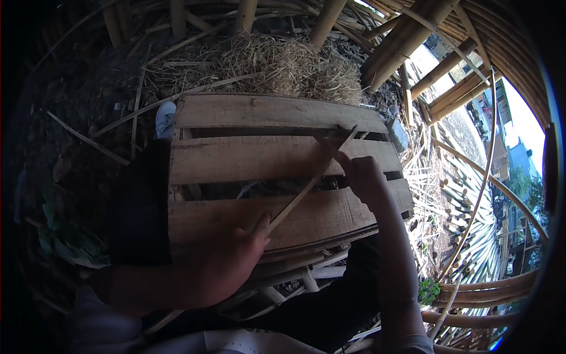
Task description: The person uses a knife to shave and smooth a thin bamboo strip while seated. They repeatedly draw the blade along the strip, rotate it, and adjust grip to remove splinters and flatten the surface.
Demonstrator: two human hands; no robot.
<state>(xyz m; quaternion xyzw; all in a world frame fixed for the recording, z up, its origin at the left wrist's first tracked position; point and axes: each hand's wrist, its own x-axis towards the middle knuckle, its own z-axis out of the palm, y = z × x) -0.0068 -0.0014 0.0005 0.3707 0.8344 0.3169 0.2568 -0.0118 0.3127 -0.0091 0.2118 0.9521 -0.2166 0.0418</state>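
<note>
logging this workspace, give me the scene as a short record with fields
left hand: holding the nearer part of a long, thin, pale bamboo strip
right hand: fingers curled, at the strip's farther part; its exact grip is unclear
strip position: slanting above a brown slatted wooden platform
behind platform: heap of dry, tan, curly shavings
upper right: thick brown bamboo pole

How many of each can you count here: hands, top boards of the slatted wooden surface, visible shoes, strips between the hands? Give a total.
Hands (left hand, right hand): 2
Top boards (far board, middle board, near board): 3
Shoe: 1
Strip: 1
Total: 7
</note>
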